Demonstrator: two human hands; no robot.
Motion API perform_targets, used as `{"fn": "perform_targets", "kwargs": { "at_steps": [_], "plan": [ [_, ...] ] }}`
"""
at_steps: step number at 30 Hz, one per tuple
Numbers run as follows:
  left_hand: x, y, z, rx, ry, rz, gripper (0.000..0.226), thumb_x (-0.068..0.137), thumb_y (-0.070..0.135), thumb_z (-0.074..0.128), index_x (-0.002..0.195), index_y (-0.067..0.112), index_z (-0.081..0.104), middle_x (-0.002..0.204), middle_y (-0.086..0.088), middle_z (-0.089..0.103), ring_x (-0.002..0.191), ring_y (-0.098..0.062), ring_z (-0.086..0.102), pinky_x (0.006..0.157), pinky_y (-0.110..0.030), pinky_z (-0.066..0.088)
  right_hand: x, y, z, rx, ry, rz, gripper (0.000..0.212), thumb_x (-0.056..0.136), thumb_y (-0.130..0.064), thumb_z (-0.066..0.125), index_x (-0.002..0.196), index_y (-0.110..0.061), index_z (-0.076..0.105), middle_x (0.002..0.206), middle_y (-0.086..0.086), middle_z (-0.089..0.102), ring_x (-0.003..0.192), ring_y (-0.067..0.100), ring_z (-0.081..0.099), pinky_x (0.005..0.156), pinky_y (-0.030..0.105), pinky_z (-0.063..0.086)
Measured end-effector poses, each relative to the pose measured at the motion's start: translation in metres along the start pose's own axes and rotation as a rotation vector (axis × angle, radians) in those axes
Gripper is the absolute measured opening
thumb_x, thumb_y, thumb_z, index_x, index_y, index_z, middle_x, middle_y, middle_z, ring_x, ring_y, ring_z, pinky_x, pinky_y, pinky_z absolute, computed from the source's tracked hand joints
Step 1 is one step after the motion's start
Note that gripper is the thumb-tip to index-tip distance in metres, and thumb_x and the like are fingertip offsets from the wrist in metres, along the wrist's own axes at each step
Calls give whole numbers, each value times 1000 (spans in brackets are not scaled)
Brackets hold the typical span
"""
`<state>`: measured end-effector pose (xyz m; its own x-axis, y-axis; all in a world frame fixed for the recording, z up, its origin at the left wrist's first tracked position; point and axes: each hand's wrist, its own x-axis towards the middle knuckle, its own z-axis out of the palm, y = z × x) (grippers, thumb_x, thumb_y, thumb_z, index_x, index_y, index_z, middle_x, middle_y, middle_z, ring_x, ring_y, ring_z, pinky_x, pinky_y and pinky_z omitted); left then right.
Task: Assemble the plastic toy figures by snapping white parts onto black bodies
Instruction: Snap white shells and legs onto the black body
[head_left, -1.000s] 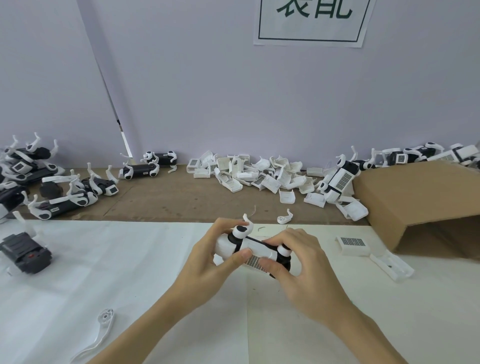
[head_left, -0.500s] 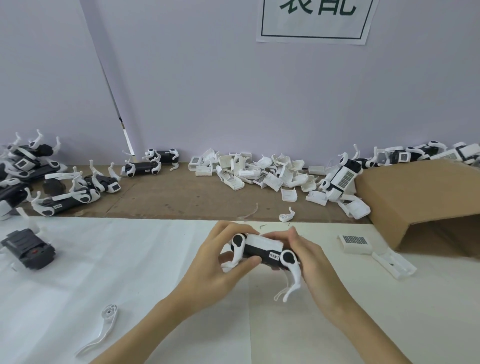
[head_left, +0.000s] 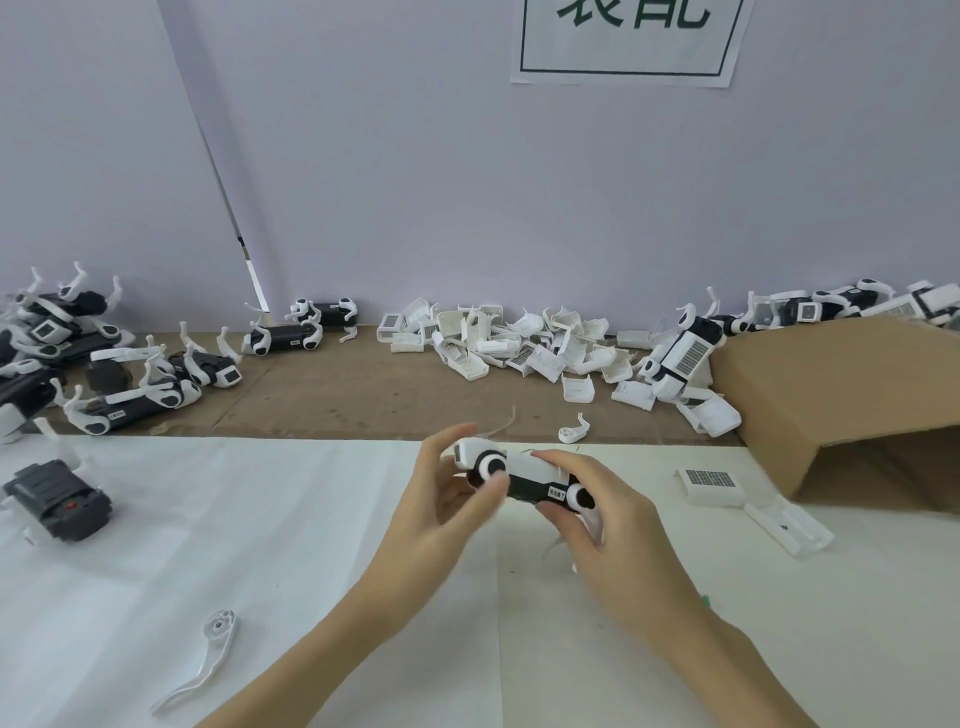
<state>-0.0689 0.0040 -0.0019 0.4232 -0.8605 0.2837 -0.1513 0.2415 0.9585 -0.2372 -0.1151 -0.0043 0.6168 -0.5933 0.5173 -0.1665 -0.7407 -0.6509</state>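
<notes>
You've rolled the toy figure (head_left: 524, 480) onto its side at centre frame, above the worktop (head_left: 260, 519); your left hand (head_left: 441, 514) and right hand (head_left: 608, 540) both grip it, likely checking the snapped shell.

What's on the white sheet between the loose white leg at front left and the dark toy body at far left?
Nothing: in the head view, the white sheet is bare between the loose white leg and the dark toy body.

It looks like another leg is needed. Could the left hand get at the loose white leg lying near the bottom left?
Probably yes. The leg lies alone on the white sheet, nothing over it, but the left hand now grips the toy and must let go first.
</notes>
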Motion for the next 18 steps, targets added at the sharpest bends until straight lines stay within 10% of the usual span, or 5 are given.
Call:
{"fn": "perform_targets", "kwargs": {
  "at_steps": [7,18],
  "plan": [
    [-15,6,26,280,107,300,51,79,32,91,126,38,71,122,6,69,119,-22,66,95,-19,48,-7,-1,20,-62,41,13,58,86,-2,72,132,-36,62,115,-24,65,106,5,62,88,20,49],
    [-2,17,6,-96,-42,10,33,109,48,52,130,35,74,132,3,73,128,-18,65,105,-34,47,-2,3,14,-190,177,-153,57,76,-12,85,127,-30,70,102,-11,57,96,14,54,75,25,50]
  ]
}}
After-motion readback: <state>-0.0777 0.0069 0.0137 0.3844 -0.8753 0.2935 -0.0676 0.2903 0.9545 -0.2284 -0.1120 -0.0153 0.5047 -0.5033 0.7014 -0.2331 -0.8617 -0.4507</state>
